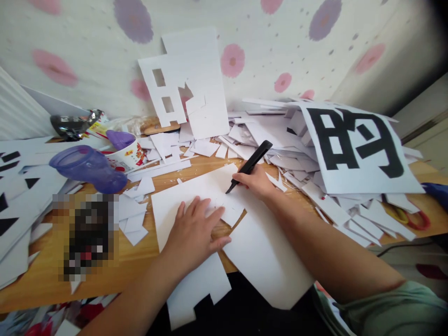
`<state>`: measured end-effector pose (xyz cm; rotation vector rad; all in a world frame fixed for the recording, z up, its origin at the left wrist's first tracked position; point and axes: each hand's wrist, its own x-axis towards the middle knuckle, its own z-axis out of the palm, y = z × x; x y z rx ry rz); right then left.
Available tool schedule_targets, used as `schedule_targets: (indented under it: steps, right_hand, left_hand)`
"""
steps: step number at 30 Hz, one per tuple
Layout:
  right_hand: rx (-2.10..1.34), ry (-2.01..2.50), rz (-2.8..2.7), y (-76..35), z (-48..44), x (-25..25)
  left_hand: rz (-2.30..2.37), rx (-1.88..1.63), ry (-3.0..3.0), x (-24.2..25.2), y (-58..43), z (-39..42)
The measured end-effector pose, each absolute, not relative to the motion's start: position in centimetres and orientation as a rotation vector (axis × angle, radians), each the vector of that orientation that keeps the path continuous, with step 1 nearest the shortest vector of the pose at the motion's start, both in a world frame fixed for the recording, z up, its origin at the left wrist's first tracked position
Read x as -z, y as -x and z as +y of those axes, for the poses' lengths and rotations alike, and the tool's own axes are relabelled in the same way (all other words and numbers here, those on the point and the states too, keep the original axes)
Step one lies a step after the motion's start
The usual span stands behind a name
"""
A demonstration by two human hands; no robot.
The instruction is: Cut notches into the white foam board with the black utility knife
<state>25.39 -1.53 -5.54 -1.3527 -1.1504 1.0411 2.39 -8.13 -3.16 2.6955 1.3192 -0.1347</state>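
1. Left hand (196, 231): fully open, fingers spread, palm down, pressed flat on a white sheet (175, 198); nothing gripped.
2. Right hand (257, 179): closed around a black utility knife (250, 164), held like a pen, handle slanting up and away, tip down on the same sheet just beyond the left fingertips.
3. White sheet: under both hands, lying on the wooden table (45, 275), its near part hanging past the table's front edge. Between the two hands, an opening already cut, bare wood showing through it.
4. Beyond the right hand and reaching off to its right: a deep pile of paper scraps (266, 135). On top of that pile, well right of the hand, a large sheet with a bold black character (357, 144).
5. Right of the right forearm: scissors (415, 219) with red and yellow handles, partly buried under scraps.
6. Well left of the left hand: a purple plastic cup (87, 168) lying on its side. Just behind it, a printed paper cup (124, 151) with a purple lid.
7. Straight ahead, beyond both hands: a white cut-out card (189, 84) with two rectangular windows, leaning upright against the flowered wall (280, 28).
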Motion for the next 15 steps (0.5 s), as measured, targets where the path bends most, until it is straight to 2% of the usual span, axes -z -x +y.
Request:
schedule_targets:
  steps: [6,15]
  right_hand:
    - [-0.981,1.391,-1.247,-25.3,-1.7,5.8]
    - [-1.067,1.317,-1.149,-25.9,-1.2,6.8]
  left_hand:
    - [1.292,0.188,-2.718,4.1,-3.1,-7.8]
    - [1.3,0.214,-2.758,4.5,-3.1,-7.7]
